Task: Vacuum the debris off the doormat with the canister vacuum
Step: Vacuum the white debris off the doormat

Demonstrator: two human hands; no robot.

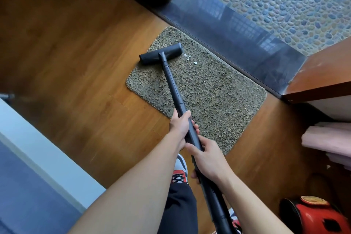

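A shaggy olive-brown doormat [209, 89] lies on the wooden floor beside a dark stone threshold. The black floor head [161, 53] of the vacuum rests on the mat's far left corner. A few white scraps of debris [190, 60] lie just right of the head. The black wand [172, 85] runs from the head back to me. My left hand [180, 125] grips the wand higher up, and my right hand [209, 159] grips it lower, near the hose. The red canister [313, 216] sits at the bottom right.
The dark threshold [237, 40] borders a pebble-tiled floor [284, 2] beyond. A wooden cabinet [322, 76] with pink folded cloth [328, 138] stands at the right. A white and blue bed edge [38, 157] fills the lower left. My sneakers [180, 171] stand below the mat.
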